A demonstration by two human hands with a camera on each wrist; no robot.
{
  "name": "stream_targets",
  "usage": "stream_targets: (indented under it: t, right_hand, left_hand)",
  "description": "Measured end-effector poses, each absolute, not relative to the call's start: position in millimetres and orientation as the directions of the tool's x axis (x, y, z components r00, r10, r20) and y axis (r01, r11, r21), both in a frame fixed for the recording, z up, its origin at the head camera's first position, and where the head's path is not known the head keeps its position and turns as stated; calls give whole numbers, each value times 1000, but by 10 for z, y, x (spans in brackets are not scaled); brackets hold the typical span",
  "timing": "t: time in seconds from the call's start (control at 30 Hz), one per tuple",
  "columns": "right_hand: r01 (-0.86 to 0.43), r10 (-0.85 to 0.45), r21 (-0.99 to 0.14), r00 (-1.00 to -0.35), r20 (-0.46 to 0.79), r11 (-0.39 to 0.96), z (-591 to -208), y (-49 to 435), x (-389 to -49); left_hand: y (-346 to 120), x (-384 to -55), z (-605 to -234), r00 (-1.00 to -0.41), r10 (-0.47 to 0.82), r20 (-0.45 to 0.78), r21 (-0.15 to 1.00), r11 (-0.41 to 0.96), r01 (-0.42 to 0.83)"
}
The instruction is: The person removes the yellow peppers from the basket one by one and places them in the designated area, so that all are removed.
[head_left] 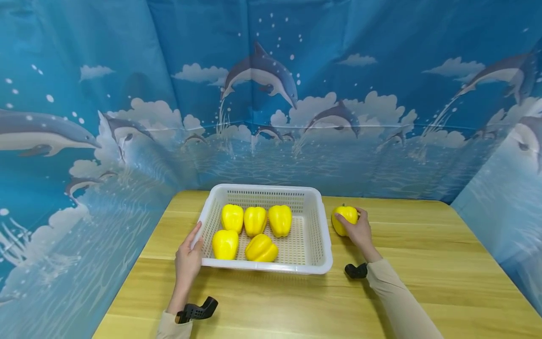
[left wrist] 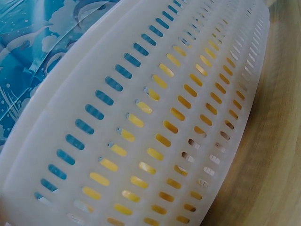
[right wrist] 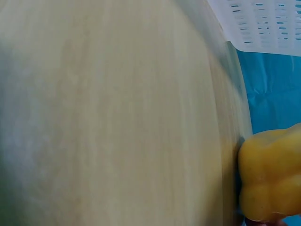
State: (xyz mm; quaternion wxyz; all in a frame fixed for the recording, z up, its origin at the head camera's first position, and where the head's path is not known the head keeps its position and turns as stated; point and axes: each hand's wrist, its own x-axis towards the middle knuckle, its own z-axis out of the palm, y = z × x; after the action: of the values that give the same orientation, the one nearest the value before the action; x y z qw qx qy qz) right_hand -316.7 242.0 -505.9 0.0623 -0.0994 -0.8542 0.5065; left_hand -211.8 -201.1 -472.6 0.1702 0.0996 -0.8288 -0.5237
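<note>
A white plastic basket (head_left: 264, 267) with slotted walls stands on the table, several yellow bell peppers inside it. Three of these line the back, with an upright pepper (head_left: 225, 245) at the front left and a tilted pepper (head_left: 261, 248) beside it. My left hand (head_left: 188, 259) holds the basket's left rim, thumb on the rim and fingers along the outside. To the right of the basket, my right hand (head_left: 359, 232) grips another yellow bell pepper (head_left: 348, 214) by its sides, stem up. In the right wrist view this pepper (right wrist: 270, 174) is partly cut off.
The wooden table (head_left: 415, 254) extends to the right and in front of the basket. A blue curtain (head_left: 271, 155) printed with dolphins hangs right behind the table's back edge and along both sides. Each wrist wears a black bracket, such as the left bracket (head_left: 199, 310).
</note>
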Motion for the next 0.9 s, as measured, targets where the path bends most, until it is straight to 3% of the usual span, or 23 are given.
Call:
stream_targets:
  t: [0.9]
  right_hand:
    - [92, 259, -843, -964, 57, 530, -5150, 2415, -3198]
  left_hand:
    - [-2021, -2121, -4704, -936, -330, 125, 923, 384, -13]
